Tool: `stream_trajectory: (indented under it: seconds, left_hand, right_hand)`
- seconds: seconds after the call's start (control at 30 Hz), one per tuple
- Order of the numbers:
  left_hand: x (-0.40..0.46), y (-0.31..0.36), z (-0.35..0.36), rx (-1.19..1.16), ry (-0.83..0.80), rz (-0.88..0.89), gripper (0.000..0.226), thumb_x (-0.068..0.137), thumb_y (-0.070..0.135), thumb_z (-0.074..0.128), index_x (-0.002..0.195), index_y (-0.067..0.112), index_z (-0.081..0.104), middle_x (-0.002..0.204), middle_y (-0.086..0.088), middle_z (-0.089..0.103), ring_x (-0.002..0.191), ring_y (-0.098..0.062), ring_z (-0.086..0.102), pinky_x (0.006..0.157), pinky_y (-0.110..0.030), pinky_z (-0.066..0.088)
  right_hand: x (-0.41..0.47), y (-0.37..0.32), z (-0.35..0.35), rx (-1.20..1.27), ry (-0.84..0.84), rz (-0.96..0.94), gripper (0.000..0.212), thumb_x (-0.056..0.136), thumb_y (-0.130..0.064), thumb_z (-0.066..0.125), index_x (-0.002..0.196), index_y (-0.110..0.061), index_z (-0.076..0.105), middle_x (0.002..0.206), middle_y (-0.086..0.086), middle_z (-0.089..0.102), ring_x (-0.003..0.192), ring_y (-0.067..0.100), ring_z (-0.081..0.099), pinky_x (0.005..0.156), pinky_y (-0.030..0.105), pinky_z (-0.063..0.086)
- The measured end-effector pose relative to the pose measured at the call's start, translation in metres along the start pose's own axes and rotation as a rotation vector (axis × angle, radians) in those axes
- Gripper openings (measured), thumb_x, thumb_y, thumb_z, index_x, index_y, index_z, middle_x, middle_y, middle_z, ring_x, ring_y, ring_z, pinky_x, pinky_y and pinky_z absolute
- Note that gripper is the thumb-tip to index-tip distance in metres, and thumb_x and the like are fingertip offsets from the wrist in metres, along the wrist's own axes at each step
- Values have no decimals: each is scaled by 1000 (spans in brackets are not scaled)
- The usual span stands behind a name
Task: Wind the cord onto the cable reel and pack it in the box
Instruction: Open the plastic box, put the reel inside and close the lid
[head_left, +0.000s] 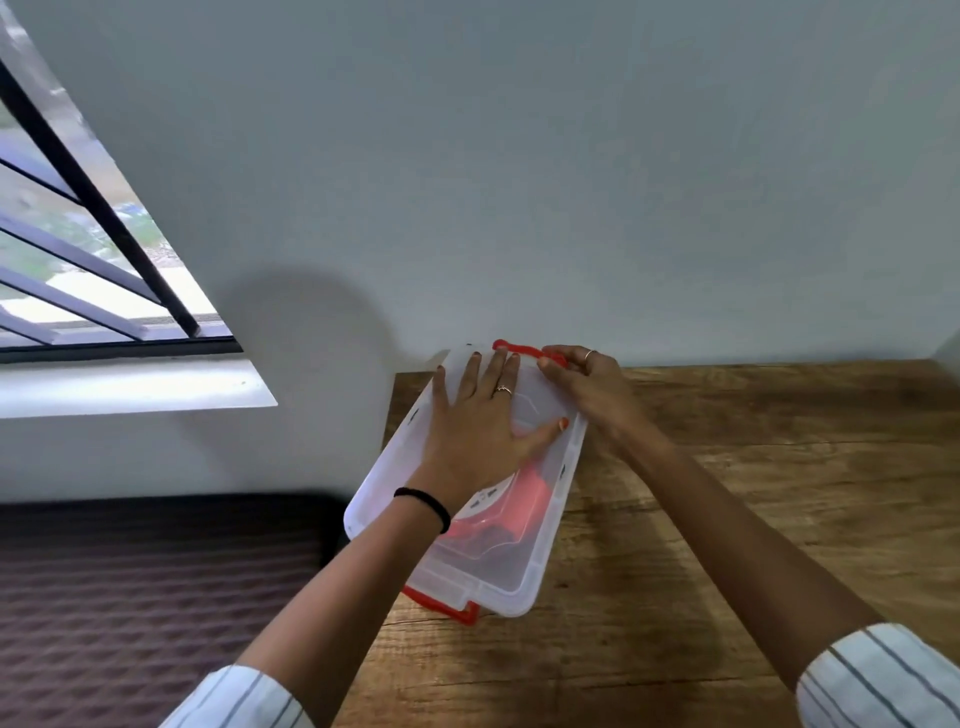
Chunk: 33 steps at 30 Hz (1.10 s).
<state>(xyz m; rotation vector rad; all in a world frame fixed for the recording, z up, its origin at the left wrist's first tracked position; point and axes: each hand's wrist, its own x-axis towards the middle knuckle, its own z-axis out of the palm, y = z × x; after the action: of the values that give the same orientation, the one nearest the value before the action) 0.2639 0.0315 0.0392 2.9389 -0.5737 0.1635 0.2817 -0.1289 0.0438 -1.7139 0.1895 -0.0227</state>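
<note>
The cable reel, orange and white, already lies inside the clear box, seen through the translucent lid. The box sits at the near-left corner of the desk, partly overhanging its edge. The left hand lies flat on the lid, fingers spread, its grip apart and pressing; the right hand has its grip clamped on the far red latch. The near red latch looks unfastened. Pressing hard could tip or slide the box off the edge, and the lid may seat crooked if one latch snaps first.
</note>
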Motion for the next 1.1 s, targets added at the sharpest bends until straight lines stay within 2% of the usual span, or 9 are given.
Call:
stream_trajectory:
  seconds: [0.1,0.3,0.6,0.73,0.8,0.87,0.97,1.03,1.1]
  left_hand:
    - [0,1,-2,-19,15,-34,109,71,87,8,154,17,9,163,-3,9,150,-24,5,117,-53,-2]
    - [-1,3,-4,9,7,-46,114,65,86,0,154,15,8,163,-4,9,150,-25,6,117,-52,-4]
    - [0,4,0,20,-19,-54,102,80,83,20,154,14,5,163,-7,6,150,-27,5,116,-54,-3]
    - [1,5,0,7,5,-77,110,70,87,5,154,16,8,163,-6,11,150,-28,8,116,-55,-1]
    - [1,6,-2,-26,-15,-105,108,72,87,12,154,16,9,163,-6,10,150,-29,7,117,-54,-2]
    - [1,7,-4,-62,-29,-126,95,83,77,26,155,16,9,163,-5,7,150,-30,5,117,-52,-3]
    - [2,1,-12,-103,-64,-91,74,95,52,37,154,17,10,164,-3,3,150,-29,1,118,-50,-2]
    - [-1,-9,-19,-120,-111,-24,71,97,45,42,154,15,13,163,-4,4,150,-26,4,119,-46,1]
    - [-10,-22,-25,-117,-126,70,70,97,49,42,153,13,19,162,-5,11,149,-25,10,120,-40,5]
  right_hand:
    - [6,-7,-9,-274,-115,-86,39,87,-29,67,121,-12,60,115,3,64,101,17,62,85,29,53]
    - [20,-23,-11,-628,-223,-157,35,87,-29,65,116,-11,58,105,-1,57,96,15,55,78,25,40]
    - [15,-24,1,-677,-113,-276,17,85,-10,65,100,-10,58,96,6,64,92,22,60,72,21,40]
    - [14,-26,5,-784,-119,-276,22,89,-11,60,110,-12,60,108,12,67,98,25,62,80,26,45]
    - [7,-27,10,-868,-105,-296,28,90,-11,55,118,-13,58,114,13,64,102,28,60,84,31,48]
    - [-8,-29,16,-977,-25,-376,36,90,-11,52,126,-13,56,124,10,59,110,29,57,92,37,46]
    - [-61,-34,26,-905,103,-532,31,93,-12,51,123,-10,59,127,8,57,111,24,56,95,34,45]
    - [-109,-32,29,-826,80,-639,24,94,-16,51,114,-12,63,119,5,61,106,19,57,92,29,46]
    - [-153,-22,29,-834,5,-740,25,94,-25,50,112,-16,65,114,2,65,103,16,59,89,31,50]
